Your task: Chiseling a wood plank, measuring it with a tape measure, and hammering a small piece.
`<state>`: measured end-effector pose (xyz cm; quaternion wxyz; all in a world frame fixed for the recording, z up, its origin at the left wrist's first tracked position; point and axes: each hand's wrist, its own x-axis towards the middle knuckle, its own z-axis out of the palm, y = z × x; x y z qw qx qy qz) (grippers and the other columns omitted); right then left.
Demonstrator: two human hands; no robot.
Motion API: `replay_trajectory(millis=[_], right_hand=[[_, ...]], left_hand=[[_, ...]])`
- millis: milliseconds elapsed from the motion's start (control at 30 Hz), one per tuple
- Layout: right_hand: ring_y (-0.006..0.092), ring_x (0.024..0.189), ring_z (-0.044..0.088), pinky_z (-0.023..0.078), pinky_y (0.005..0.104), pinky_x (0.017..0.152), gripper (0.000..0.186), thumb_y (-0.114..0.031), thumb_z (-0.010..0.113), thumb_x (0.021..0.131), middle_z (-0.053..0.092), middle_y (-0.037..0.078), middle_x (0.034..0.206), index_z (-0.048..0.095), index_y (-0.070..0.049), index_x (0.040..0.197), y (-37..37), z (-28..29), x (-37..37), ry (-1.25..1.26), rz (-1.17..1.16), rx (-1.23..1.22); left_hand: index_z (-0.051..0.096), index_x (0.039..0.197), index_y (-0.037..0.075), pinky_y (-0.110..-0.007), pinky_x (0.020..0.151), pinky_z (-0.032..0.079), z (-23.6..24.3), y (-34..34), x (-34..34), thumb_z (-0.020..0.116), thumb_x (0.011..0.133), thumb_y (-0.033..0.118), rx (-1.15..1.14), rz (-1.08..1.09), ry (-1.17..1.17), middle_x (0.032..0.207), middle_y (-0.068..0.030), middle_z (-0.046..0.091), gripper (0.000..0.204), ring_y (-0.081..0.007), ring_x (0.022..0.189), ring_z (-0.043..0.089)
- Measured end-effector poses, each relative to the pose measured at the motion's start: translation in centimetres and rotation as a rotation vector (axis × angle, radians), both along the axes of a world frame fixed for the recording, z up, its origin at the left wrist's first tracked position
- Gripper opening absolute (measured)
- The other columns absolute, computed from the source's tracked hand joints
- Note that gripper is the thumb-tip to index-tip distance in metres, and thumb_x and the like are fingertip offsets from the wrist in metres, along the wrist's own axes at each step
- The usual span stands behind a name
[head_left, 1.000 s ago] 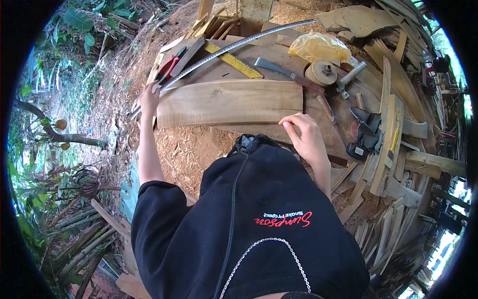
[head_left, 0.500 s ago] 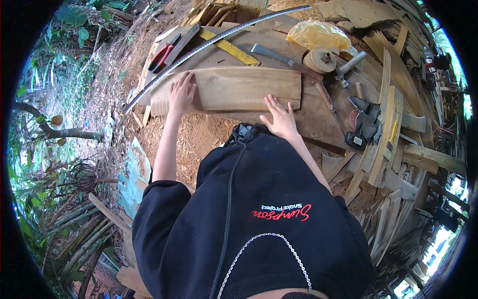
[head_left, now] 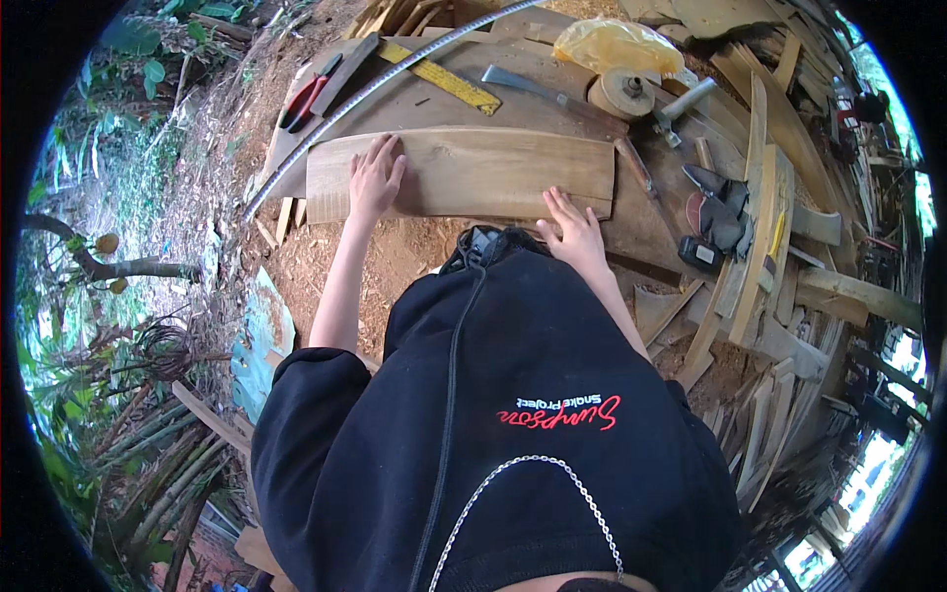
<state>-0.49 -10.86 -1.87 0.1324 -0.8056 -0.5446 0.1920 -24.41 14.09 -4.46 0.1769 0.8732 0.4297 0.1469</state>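
A pale, slightly curved wooden board (head_left: 473,168) lies crosswise in front of me on a wooden work surface (head_left: 646,232). My left hand (head_left: 375,180) rests on its left part, fingers stretched over the face. Near the board's lower right corner, my right hand (head_left: 576,229) lies with its fingers apart and fingertips on the wood. Neither hand is wrapped around anything. Just beyond the board are a chisel (head_left: 552,99) with a wooden handle and a yellow ruler (head_left: 444,77). A second wooden-handled tool (head_left: 639,170) lies at the board's right end.
A long curved metal strip (head_left: 395,71) crosses the far left, beside red-handled pliers (head_left: 311,97). A round wooden block (head_left: 621,94), a yellowish plastic bag (head_left: 617,44), a metal-headed tool (head_left: 686,107) and a black tape measure (head_left: 698,253) sit right. Wood offcuts (head_left: 769,237) pile farther right.
The board has slid a little to the right across the work surface, and both hands have moved with it. The view has also shifted slightly.
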Motion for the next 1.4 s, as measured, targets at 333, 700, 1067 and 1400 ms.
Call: replay_trajectory(millis=[333, 700, 1067, 1400], right_hand=[[0.0163, 0.128, 0.030, 0.017, 0.0462, 0.105, 0.053, -0.038, 0.048, 0.085, 0.031, 0.000, 0.139, 0.035, -0.019, 0.132, -2.5, 0.8, 2.1, 0.004, -0.041, 0.011], [0.0275, 0.116, 0.044, 0.028, 0.0444, 0.100, 0.037, -0.024, 0.051, 0.084, 0.048, 0.013, 0.123, 0.050, -0.010, 0.119, -3.4, 2.0, 3.6, 0.230, -0.091, 0.281], [0.0230, 0.086, 0.059, 0.045, 0.0319, 0.078, 0.022, -0.011, 0.049, 0.085, 0.060, 0.013, 0.097, 0.059, -0.004, 0.103, -8.8, 2.1, 7.5, 0.240, -0.508, 0.522], [0.0203, 0.081, 0.058, 0.044, 0.0296, 0.076, 0.020, -0.013, 0.050, 0.086, 0.061, 0.011, 0.095, 0.059, -0.005, 0.103, -7.6, 2.0, 10.2, 0.314, -0.492, 0.527]], left_hand=[[0.048, 0.121, 0.017, -0.046, 0.103, 0.020, -0.6, -2.5, 3.3, 0.047, 0.086, 0.032, 0.102, 0.052, -0.085, 0.124, -0.0049, 0.047, 0.038, -0.0247, 0.114, 0.045], [0.062, 0.091, 0.013, -0.039, 0.074, 0.044, -1.3, 6.0, 8.3, 0.059, 0.078, 0.025, 0.089, 0.233, -0.065, 0.092, -0.0083, 0.060, 0.018, -0.0255, 0.088, 0.057], [0.059, 0.086, 0.003, -0.035, 0.064, 0.047, 5.5, -2.4, 10.4, 0.056, 0.080, 0.014, -0.120, 0.058, -0.326, 0.079, -0.0158, 0.062, 0.013, -0.0294, 0.073, 0.061], [0.064, 0.085, 0.002, -0.033, 0.067, 0.048, 2.4, -9.7, 14.2, 0.060, 0.075, 0.010, -0.312, -0.228, -0.405, 0.080, -0.0148, 0.062, 0.013, -0.0273, 0.072, 0.061]])
